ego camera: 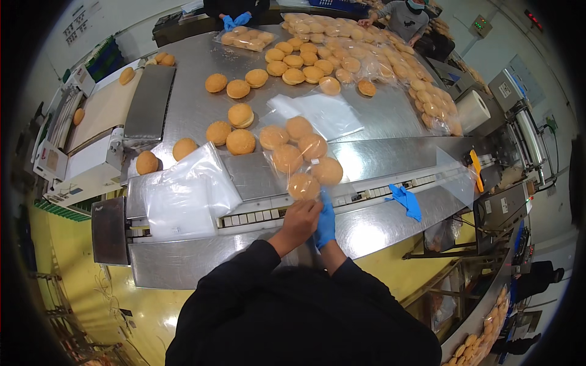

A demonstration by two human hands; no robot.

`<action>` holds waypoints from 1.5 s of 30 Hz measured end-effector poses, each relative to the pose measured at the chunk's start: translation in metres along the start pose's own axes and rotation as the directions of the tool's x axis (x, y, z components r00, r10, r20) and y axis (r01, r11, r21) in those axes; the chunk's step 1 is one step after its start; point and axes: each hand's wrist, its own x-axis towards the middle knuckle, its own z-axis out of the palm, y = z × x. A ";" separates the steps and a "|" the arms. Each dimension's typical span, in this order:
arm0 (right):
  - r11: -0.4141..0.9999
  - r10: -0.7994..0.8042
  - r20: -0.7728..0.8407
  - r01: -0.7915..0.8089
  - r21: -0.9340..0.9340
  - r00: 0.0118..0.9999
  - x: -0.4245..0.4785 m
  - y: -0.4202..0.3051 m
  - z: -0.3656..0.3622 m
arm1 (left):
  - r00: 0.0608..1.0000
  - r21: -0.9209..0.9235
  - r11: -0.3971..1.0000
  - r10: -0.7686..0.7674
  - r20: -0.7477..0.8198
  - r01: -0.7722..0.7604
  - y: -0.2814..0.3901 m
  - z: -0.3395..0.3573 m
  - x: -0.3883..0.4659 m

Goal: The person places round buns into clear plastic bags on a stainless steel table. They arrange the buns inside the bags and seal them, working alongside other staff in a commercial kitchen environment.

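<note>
A clear plastic bag of several round buns lies in front of me, across the edge of the worktop and a narrow conveyor. My bare left hand pinches the near end of this bag, its fingers bunched together. Close against it, my right hand in a blue glove also grips the bag's end; its fingertips are blurred. Stacks of flat empty plastic bags rest to the left of my hands. More flat bags lie just beyond the filled one. Loose buns sit to its left.
The steel table carries more loose buns and a heap of bagged buns. A chain conveyor runs along the near side. A loose blue glove lies right. A belt machine stands left. Two people work across the table.
</note>
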 end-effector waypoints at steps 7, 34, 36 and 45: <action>0.922 0.013 -0.047 -0.030 -0.385 0.999 -0.004 0.024 -0.019 | 0.924 0.024 0.944 -0.316 -0.214 0.328 -0.020 0.006 -0.029; 0.691 0.540 0.128 -0.526 0.496 0.832 0.017 -0.031 -0.016 | 0.974 -0.410 0.887 -0.157 0.164 0.212 0.025 0.014 -0.044; 0.763 0.518 0.033 -0.479 0.434 0.855 0.027 -0.015 -0.028 | 0.961 -0.475 0.843 -0.158 0.228 0.252 0.034 0.015 -0.049; 0.931 0.309 -0.116 -0.276 0.237 0.944 0.030 -0.003 -0.071 | 0.376 -0.794 -0.353 -0.737 0.562 0.495 -0.009 0.038 -0.054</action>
